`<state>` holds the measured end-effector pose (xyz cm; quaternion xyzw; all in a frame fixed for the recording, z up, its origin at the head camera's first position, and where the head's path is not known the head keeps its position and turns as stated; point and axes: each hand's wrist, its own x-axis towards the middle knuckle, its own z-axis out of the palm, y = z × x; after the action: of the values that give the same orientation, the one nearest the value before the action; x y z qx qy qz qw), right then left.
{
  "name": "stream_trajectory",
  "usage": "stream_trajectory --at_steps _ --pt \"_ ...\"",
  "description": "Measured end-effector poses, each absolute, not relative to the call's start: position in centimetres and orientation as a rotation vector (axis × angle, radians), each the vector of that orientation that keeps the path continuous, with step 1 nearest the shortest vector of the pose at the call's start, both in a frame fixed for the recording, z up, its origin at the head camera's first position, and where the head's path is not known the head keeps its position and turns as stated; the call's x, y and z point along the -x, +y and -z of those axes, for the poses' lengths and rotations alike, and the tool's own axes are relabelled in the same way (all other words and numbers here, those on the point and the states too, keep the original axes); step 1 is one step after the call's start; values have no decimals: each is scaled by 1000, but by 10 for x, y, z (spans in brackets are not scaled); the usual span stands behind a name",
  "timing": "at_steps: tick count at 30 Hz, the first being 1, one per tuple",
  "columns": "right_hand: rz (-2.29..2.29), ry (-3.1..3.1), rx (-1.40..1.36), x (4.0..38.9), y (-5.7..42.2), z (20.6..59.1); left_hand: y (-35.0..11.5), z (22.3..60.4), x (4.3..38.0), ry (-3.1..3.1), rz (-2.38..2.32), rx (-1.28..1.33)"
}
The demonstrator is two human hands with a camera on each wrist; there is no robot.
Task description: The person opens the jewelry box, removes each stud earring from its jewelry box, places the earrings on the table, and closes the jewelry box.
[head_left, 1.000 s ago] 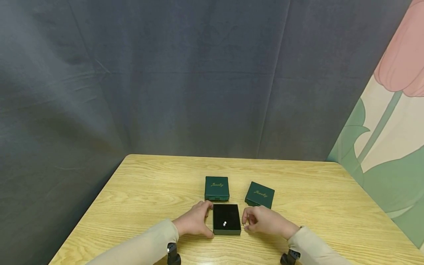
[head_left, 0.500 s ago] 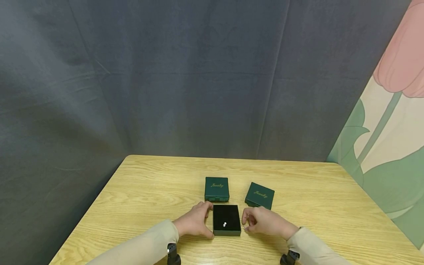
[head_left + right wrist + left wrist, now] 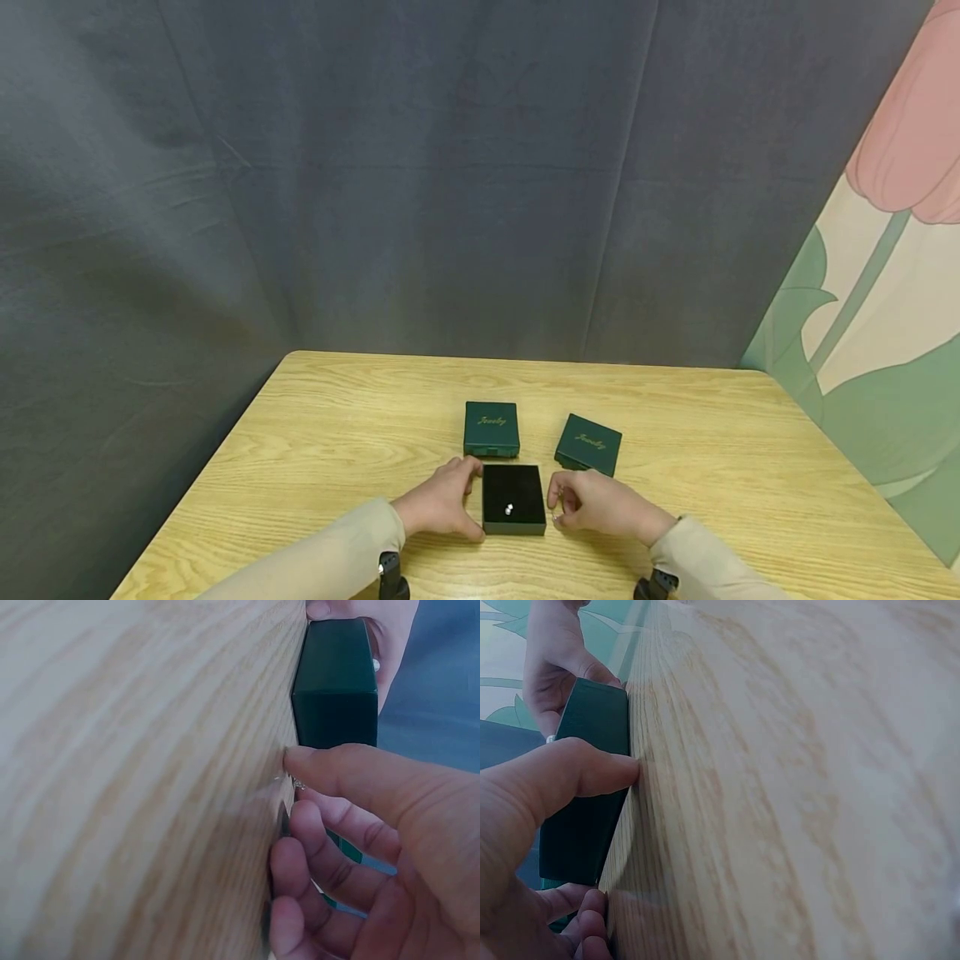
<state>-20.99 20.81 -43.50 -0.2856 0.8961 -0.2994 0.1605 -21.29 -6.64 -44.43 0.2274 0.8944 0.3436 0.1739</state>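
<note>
A dark green jewelry box (image 3: 513, 528) stands uncovered on the table, its black padded inside facing up. A small white, pearl-like piece (image 3: 508, 509) sits on the padding toward the front. My left hand (image 3: 441, 500) holds the box from its left, thumb at the near corner and fingers at the far one; the left wrist view shows the thumb (image 3: 592, 769) against its side. Just right of the box, my right hand (image 3: 600, 502) pinches a tiny shiny piece of jewelry (image 3: 298, 784) low over the wood, mostly hidden by thumb and fingers.
Behind the box lies a closed green box (image 3: 491, 429) lettered "Jewelry". Another such box (image 3: 589, 442) lies at an angle behind my right hand. The wooden table (image 3: 337, 417) ends at a dark grey curtain (image 3: 450, 208); a painted floral wall (image 3: 862, 333) is on the right.
Hardly anything differs. Both hands and the boxes keep their places; the tiny shiny piece at my right fingertips shifts or turns slightly.
</note>
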Motion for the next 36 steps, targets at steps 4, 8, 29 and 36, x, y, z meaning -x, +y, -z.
stream_trajectory --at_steps 4,8,29,36 --pt "860 2558 816 210 208 435 -67 445 213 2536 -979 -652" --pt "891 2544 810 210 209 432 -67 445 213 2537 -981 -656" --pt "1102 2760 892 210 176 408 -66 447 214 2564 -956 -665" --pt "1030 2716 883 211 162 416 -67 446 213 2574 -944 -674"
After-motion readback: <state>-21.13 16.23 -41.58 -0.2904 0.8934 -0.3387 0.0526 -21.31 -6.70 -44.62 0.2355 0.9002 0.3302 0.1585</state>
